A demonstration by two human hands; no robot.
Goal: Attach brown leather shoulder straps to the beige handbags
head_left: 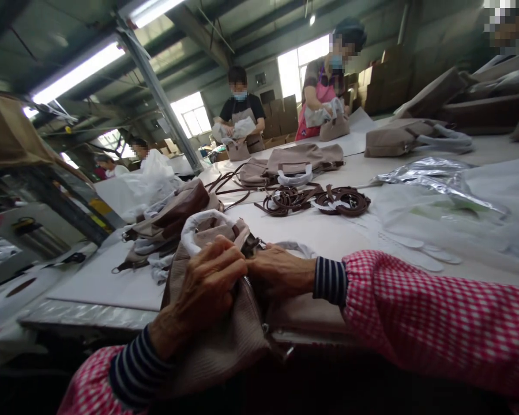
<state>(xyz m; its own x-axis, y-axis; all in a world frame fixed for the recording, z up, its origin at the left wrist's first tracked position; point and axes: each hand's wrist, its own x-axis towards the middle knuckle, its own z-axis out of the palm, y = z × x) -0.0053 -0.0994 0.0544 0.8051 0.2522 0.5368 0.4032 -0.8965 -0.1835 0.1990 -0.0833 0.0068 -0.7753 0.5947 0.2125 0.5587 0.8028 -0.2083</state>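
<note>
A beige fabric handbag stands at the table's near edge, its handle wrapped in white paper. My left hand grips the bag's upper edge by the zipper, fingers curled over it. My right hand rests against the top of the same bag from the right, fingertips meeting the left hand at the opening. Both sleeves are red-and-white check with striped cuffs.
More beige and brown bags lie just behind. Coiled brown straps sit mid-table, with clear plastic wrap to the right. Further bags lie beyond. Two people handle bags at the far end. The white table drops off at left.
</note>
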